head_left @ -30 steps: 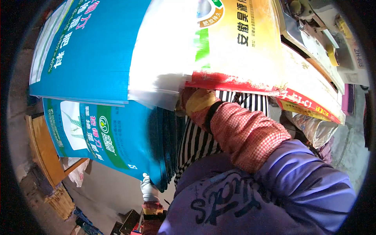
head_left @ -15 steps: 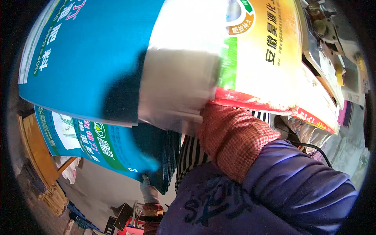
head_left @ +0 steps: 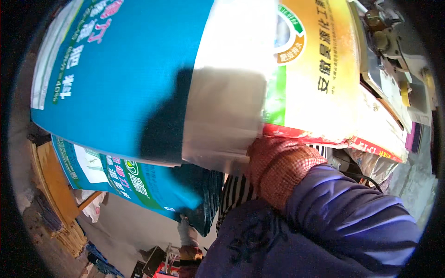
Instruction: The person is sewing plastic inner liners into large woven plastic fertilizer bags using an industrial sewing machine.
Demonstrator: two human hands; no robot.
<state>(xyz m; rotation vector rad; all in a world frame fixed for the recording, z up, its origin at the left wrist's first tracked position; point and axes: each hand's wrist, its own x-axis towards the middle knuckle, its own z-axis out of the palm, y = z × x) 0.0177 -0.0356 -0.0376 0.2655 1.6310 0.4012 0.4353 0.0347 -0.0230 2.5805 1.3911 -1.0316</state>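
Observation:
A large blue printed woven sack [head_left: 134, 88] lies flat across the upper left, with a dark shadow on it. Along its right side runs a plain whitish strip [head_left: 227, 97]. Below it, a stack of similar blue sacks [head_left: 157, 185] hangs down, its layered edges dark. My left hand [head_left: 187, 231], in a pale glove, grips that stack's lower edge, its thumb at the near corner. To the right is a yellow and white printed sack [head_left: 324, 69] with a red border. My right forearm, in a red checked cuff [head_left: 282, 171], reaches to this border; the right hand is hidden there.
At the upper right stands a sewing machine [head_left: 389, 46], partly cut off by the rim. A wooden board [head_left: 58, 185] is on the left. A clear plastic bag [head_left: 371, 164] and a dark cable [head_left: 366, 178] lie right of the yellow sack.
The whole scene has shifted right and slightly down in the picture. My left hand keeps its place at the corner of the hanging blue sacks; my right forearm stays at the red border.

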